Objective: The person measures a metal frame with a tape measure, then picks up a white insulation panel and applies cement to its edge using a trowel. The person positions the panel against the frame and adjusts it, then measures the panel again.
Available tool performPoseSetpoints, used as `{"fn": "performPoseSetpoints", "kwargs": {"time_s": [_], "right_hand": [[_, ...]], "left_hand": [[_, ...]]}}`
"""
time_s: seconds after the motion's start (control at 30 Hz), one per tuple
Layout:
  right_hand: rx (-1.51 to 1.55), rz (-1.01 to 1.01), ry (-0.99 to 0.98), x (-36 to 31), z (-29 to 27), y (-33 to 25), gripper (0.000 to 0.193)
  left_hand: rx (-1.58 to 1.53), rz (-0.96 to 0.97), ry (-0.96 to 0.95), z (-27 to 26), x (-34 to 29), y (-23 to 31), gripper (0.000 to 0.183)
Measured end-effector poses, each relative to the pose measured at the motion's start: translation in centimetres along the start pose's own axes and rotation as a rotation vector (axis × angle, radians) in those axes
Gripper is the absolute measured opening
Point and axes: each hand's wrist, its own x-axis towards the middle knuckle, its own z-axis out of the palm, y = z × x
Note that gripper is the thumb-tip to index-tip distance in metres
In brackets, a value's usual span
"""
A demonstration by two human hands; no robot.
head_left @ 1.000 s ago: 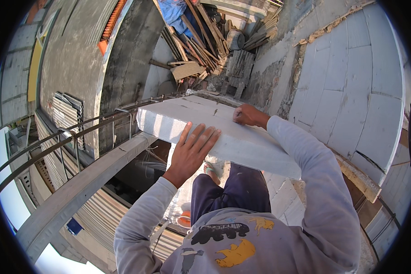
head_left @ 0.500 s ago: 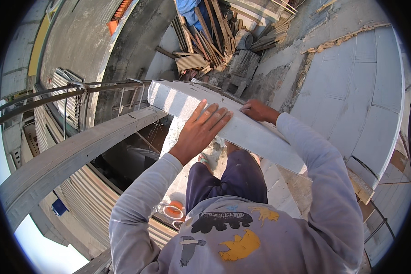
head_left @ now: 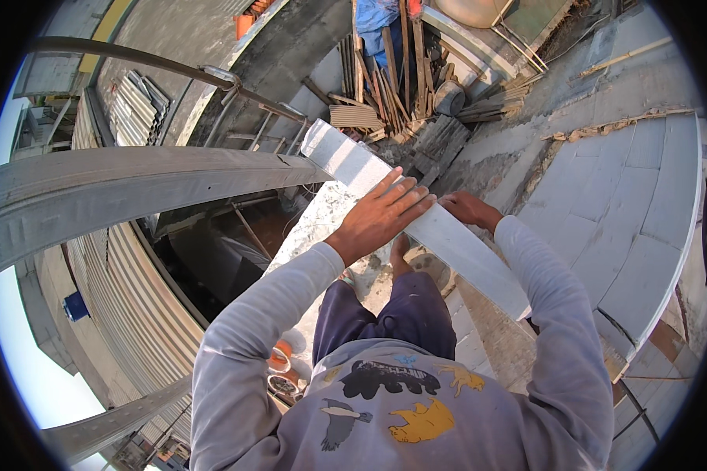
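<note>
A long white block (head_left: 463,251), pale and flat-faced, runs slantwise in front of my legs. Across it lies my left hand (head_left: 385,212), palm down with fingers stretched out, pressing on its near face. My right hand (head_left: 470,210) rests at the block's far edge with its fingers curled in; what they hold, if anything, is hidden. The block's far left end meets a grey metal beam (head_left: 157,180). Its near right end lies close to my right forearm (head_left: 546,259).
Grey beams and a curved metal rail (head_left: 133,55) stand at left, beside a dark opening (head_left: 204,267). A paved grey surface (head_left: 605,196) spreads at right. Stacked timber (head_left: 408,71) and a bucket (head_left: 449,98) are at the back. An orange container (head_left: 280,357) sits near my left side.
The view has turned, so the beam and block appear lower and more slanted. Both hands stay at the block, the left one flat, the right one curled.
</note>
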Motion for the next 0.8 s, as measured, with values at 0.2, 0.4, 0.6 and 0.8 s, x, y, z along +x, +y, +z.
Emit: {"fn": "performPoseSetpoints", "kwargs": {"time_s": [0.2, 0.4, 0.6, 0.8], "right_hand": [[0.145, 0.010, -0.001, 0.5, -0.2, -2.9, 0.046], [0.311, 0.035, -0.068, 1.0, -0.8, -4.9, 0.047], [0.266, 0.099, -0.028, 0.2, -1.1, -7.5, 0.045], [0.196, 0.017, -0.070, 1.8, -2.0, -5.8, 0.056]], "left_hand": [[0.016, -0.032, -0.031, -0.3, -0.2, 0.5, 0.064], [0.077, -0.048, -0.016, -0.1, -0.5, 1.2, 0.072], [0.051, -0.198, 0.089, 0.2, -2.2, 3.6, 0.079], [-0.449, -0.693, 0.444, 0.3, -6.1, 10.2, 0.064]]}}
